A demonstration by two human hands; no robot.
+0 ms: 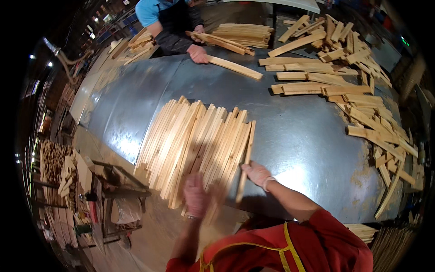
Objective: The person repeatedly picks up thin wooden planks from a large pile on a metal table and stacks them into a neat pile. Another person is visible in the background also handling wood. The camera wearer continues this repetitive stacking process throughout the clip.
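Pale wooden strips (181,140) lie side by side in a wide row on the metal table, their near ends reaching past its front edge. My left hand (197,197), in a thin glove, is over the near ends at the middle of the row. Motion smears it, and its fingers cannot be made out. At the right end, a single wooden strip (246,163) stands slightly apart from the row. My right hand (257,174), also gloved, grips its right side, thumb and fingertips against the wood.
Across the metal table (299,131), a co-worker's hands (198,53) hold wooden strips beside a neat stack (242,35). Loose wood pieces (362,99) heap along the right side. A wooden stand (111,199) and stacked wood (56,167) are at the lower left.
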